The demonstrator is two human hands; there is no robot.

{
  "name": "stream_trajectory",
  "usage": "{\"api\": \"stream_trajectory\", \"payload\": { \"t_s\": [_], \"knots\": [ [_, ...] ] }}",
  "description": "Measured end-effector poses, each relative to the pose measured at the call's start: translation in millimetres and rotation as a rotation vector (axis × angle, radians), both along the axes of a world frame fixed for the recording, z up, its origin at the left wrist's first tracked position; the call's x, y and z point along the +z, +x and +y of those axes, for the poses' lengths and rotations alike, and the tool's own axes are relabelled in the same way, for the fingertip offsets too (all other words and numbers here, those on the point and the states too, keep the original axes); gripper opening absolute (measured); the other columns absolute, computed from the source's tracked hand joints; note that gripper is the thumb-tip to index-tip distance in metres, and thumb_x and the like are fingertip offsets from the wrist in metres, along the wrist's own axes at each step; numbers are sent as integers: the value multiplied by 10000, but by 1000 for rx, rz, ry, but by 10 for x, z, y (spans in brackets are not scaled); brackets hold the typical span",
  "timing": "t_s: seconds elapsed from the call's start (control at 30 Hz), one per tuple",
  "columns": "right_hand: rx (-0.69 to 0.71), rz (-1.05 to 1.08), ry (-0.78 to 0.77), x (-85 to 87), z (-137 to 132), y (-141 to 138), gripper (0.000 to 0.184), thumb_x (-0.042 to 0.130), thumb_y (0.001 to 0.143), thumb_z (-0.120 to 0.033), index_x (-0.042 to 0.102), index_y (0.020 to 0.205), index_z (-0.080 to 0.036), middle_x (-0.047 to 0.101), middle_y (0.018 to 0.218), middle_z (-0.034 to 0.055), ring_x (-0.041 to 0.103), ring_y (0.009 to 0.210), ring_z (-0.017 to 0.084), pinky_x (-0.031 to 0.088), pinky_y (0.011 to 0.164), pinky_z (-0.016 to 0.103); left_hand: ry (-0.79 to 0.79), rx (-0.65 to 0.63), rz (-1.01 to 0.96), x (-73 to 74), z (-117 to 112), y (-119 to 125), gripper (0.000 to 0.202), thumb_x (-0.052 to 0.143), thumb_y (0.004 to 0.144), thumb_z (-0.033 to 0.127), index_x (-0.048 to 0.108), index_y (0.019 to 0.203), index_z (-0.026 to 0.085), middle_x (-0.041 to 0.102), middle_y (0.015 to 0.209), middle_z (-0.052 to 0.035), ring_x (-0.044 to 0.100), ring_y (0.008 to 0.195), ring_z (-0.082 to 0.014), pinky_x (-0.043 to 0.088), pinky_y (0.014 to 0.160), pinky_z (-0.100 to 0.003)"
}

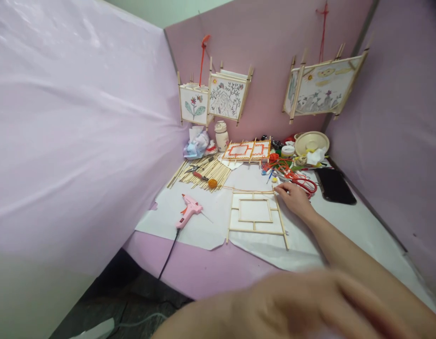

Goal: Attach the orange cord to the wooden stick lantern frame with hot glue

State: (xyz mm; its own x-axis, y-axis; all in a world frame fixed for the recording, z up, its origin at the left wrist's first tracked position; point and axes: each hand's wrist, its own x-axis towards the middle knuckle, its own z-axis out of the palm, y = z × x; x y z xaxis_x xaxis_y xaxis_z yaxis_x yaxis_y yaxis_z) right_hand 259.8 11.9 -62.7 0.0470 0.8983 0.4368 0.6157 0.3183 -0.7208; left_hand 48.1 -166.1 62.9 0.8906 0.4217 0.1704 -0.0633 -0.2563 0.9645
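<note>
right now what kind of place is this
Likely a small craft booth for making paper lanterns: finished lanterns hang on pink walls, a glue gun and stick pile lie by the stick frame under the right hand.

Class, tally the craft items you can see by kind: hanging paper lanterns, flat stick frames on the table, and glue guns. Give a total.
Hanging paper lanterns: 2
Flat stick frames: 2
Glue guns: 1
Total: 5
The right hand touches the near frame's top right corner.
</note>
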Motion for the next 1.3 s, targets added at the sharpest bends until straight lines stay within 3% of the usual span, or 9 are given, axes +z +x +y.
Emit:
{"api": "stream_trajectory", "payload": {
  "t_s": [0.1, 0.2, 0.3, 0.57, 0.8, 0.93, 1.1, 1.17, 1.3],
  "knots": [
    [20, 1, 0, 2, -4, -11, 284, 519, 821, -414, 665, 719, -193, 692, 764, 67, 591, 734, 214, 428, 709, 328, 240, 547, -63, -188, 661, -22, 346, 573, 883, 366, 632, 1212, 277, 603, 1222, -95, 551, 1149, -266, 460, 967, -385],
    [34, -13, 10, 1, -7, -24, 272, 523, 826, -402, 660, 718, -193, 688, 767, 61, 593, 748, 211, 428, 714, 322, 494, 1052, 356, -460, 1460, -228, 414, 598, 811, 181, 647, 1219, 231, 562, 1223, -146, 476, 1190, -317, 349, 1052, -494],
    [73, -35, 26, 8, -19, -44, 257, 518, 845, -375, 657, 729, -193, 687, 782, 56, 599, 767, 206, 426, 727, 320, 583, 1298, 765, -678, 2000, -500, 471, 572, 825, 179, 606, 1290, 240, 425, 1373, -194, 363, 1269, -395, 335, 998, -575],
    [234, -147, -17, 74, -79, -118, 260, 504, 886, -333, 656, 728, -193, 656, 760, 40, 585, 752, 178, 420, 700, 296, 600, 1288, 774, -844, 2314, -732, 262, 477, 805, 95, 731, 850, 142, 566, 1028, -223, 473, 1072, -381, 378, 906, -522],
    [192, -58, 40, 136, -96, -100, 286, 505, 889, -382, 615, 697, -201, 634, 730, 29, 556, 722, 174, 403, 686, 296, 612, 1295, 329, -618, 2085, -598, 308, 472, 882, 212, 659, 1126, 201, 593, 1152, -104, 532, 1115, -237, 402, 1000, -386],
    [-164, 222, 150, 182, -82, 81, 375, 430, 918, -458, 506, 643, -214, 540, 641, 2, 495, 644, 166, 382, 643, 295, -91, 1094, -415, -537, 1644, -422, 383, 640, 828, 331, 588, 1200, 252, 626, 1128, -50, 597, 1030, -184, 480, 904, -340],
    [-455, 46, 202, 206, -56, 156, 196, 549, 820, -400, 576, 827, -206, 603, 953, 88, 520, 948, 259, 394, 840, 388, -603, 832, -603, -612, 1304, -265, 378, 781, 751, 336, 667, 1089, 211, 658, 1090, -53, 619, 996, -155, 486, 928, -295],
    [-410, -39, 251, 224, -102, 40, 259, 596, 777, -350, 590, 995, -210, 568, 1156, 124, 479, 1104, 296, 360, 942, 452, -662, 784, -613, -679, 1274, -219, 360, 781, 761, 340, 682, 1075, 195, 667, 1083, -69, 620, 1017, -174, 478, 966, -327],
    [59, -17, 272, 280, -319, -311, 167, 541, 848, -314, 582, 989, -234, 624, 1049, 78, 560, 1025, 249, 396, 948, 432, -645, 759, -603, -813, 1258, -134, 311, 783, 758, 297, 689, 1034, 188, 654, 1089, -70, 600, 1079, -202, 456, 1015, -381]
  ]
}}
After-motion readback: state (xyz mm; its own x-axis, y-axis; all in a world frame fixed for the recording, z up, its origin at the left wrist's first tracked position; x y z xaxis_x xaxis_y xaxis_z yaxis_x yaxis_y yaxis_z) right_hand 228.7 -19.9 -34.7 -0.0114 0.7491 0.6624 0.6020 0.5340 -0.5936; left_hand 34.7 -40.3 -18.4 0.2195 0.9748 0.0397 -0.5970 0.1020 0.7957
